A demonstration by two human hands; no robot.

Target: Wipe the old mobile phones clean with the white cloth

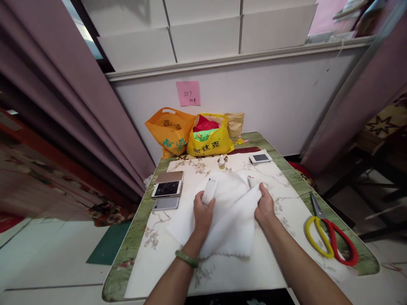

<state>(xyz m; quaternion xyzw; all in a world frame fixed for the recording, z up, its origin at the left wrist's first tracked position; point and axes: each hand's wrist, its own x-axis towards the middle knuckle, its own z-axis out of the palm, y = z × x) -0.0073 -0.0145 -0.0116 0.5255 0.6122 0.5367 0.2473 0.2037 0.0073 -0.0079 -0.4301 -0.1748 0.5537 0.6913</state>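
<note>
In my left hand (204,212) is a white phone (210,189), held tilted with its back toward me, fingers and thumb closed along its lower part. A white cloth (227,233) with a wavy edge spreads beneath and beside it. My right hand (265,204) pinches the right side of that cloth and lifts it into a fold. Left of the cloth lie several phones: a gold one (169,177), a white one with a dark screen (167,189) and a silver one (165,203). A small bottle (221,162) stands just beyond the cloth.
Scissors (327,235) with one yellow and one red handle lie at the right edge. Another white phone (260,158) rests at the back right. An orange bag (171,129), a yellow bag (210,146) and a tan pouch (235,124) stand against the wall.
</note>
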